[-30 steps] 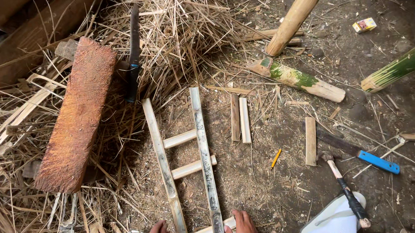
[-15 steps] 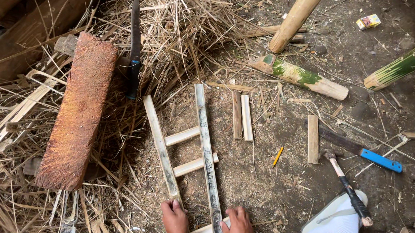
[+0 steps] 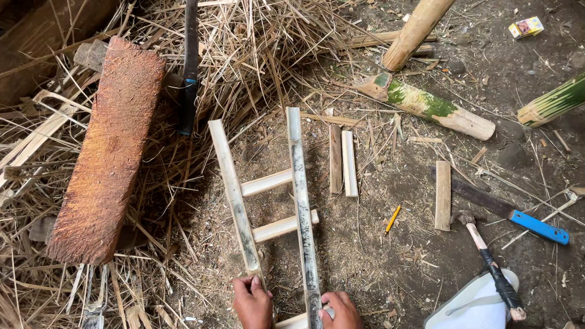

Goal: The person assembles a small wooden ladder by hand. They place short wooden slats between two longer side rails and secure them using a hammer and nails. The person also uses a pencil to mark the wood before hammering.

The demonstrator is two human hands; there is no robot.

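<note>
A small bamboo ladder [image 3: 268, 206] lies on the dirt ground, two long rails joined by short rungs. My left hand [image 3: 253, 310] grips the near end of the left rail [image 3: 233, 194]. My right hand [image 3: 340, 315] presses on the near end of the right rail [image 3: 301, 197], beside the lowest rung. Two more rungs [image 3: 278, 205] cross between the rails higher up. Both hands sit at the bottom edge of the view, partly cut off.
Loose bamboo slats [image 3: 342, 160] and another slat [image 3: 443, 194] lie right of the ladder. A pencil [image 3: 393, 218], hammer [image 3: 490, 262], blue-handled blade [image 3: 508, 210], a white sandal [image 3: 470, 309], bamboo logs [image 3: 429, 105], a reddish slab [image 3: 108, 151], a knife [image 3: 187, 63] and dry straw surround it.
My left hand came up into view and took hold of the left rail. The camera shifted slightly; my right hand stays at the right rail.
</note>
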